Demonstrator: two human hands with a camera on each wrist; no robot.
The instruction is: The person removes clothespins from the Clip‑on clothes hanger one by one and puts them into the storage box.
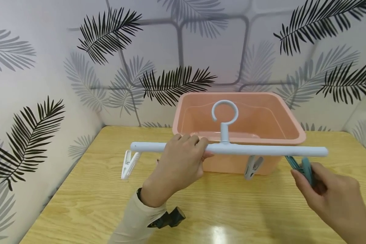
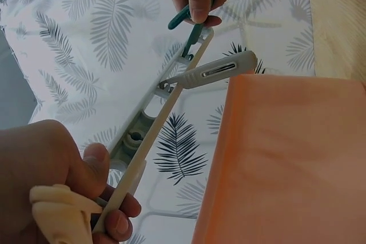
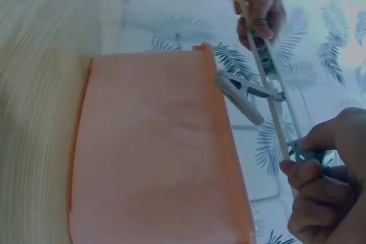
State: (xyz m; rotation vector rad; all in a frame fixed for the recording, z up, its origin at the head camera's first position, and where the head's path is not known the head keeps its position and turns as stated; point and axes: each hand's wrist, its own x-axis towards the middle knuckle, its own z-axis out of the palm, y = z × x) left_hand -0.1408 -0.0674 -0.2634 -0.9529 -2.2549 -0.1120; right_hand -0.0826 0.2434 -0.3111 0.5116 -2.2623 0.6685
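A pale blue clip hanger is held level over the table, its hook pointing up. My left hand grips its bar left of the hook, fingers over the top and thumb beneath. From the bar's left end hangs a white clip; right of the hook hangs a grey clip. Near the right end, my right hand pinches a teal clip between thumb and fingers. In the left wrist view, the teal clip meets the hollow underside of the bar.
Behind the hanger, a pink plastic basin stands on the wood-grain table near the back edge. A leaf-patterned covering rises behind and left of the table. A dark device is strapped at my left wrist.
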